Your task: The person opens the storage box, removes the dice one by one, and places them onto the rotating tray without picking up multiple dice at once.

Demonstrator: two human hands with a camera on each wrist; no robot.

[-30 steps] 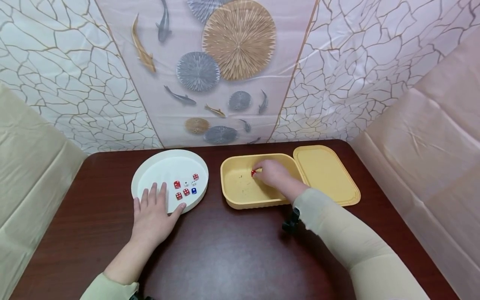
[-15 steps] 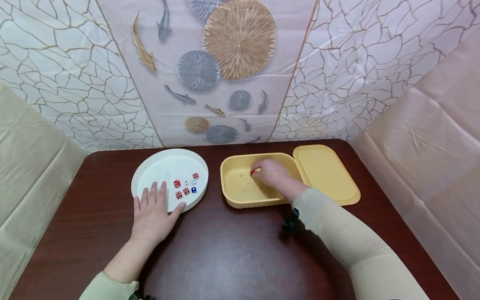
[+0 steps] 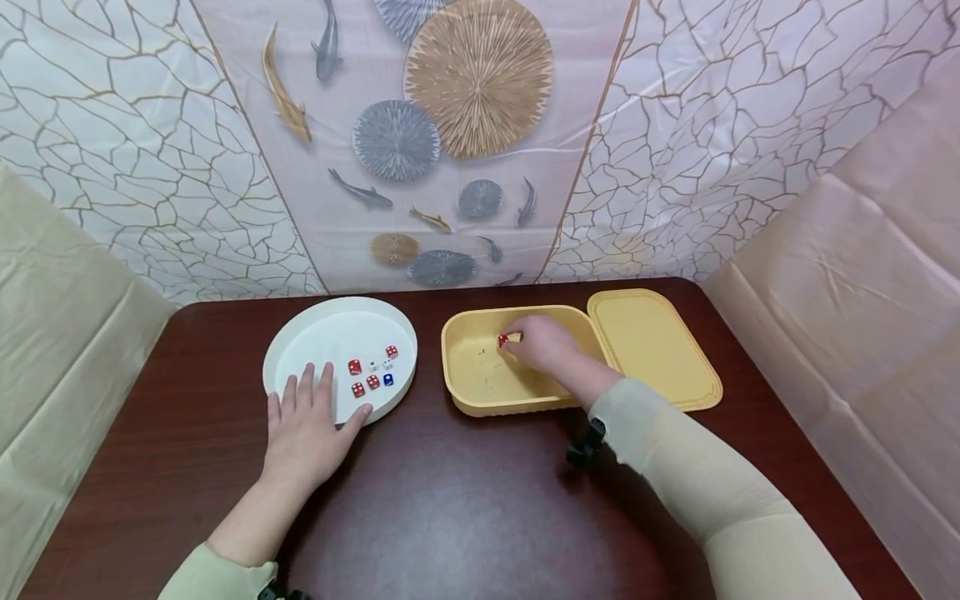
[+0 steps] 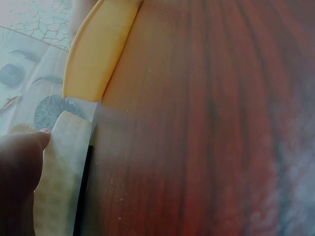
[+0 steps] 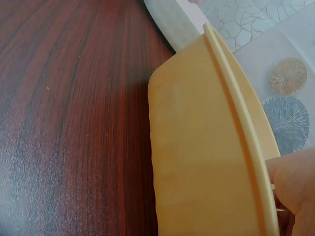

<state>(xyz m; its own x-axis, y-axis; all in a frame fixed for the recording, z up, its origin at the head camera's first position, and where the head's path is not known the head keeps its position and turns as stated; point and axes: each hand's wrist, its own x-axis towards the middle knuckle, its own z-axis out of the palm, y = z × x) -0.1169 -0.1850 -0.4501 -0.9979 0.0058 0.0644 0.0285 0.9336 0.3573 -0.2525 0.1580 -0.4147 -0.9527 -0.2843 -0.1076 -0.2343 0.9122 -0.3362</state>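
Note:
A white round tray (image 3: 322,329) stands on the left of the table. In it lie several red dice (image 3: 372,382), two white dice (image 3: 373,366) and one blue die (image 3: 387,380). My left hand (image 3: 303,437) rests at the tray's near rim with spread fingers; the left wrist view shows its thumb against the tray's outer side. Inside the yellow box (image 3: 472,379), my right hand (image 3: 543,343) pinches a red die (image 3: 502,341) between thumb and fingertips, over the box floor. In the right wrist view the box wall (image 5: 202,142) hides most of that hand.
A yellow lid (image 3: 652,346) lies flat to the right of the box, touching or very near its rim. Dark wooden table (image 3: 450,500) stretches in front of both containers. A patterned cloth (image 3: 480,83) hangs behind the table, with plain cloth at both sides.
My right hand has shifted slightly to the left and away from me, with the red die in its fingers. The left hand and the dice in the tray stay put.

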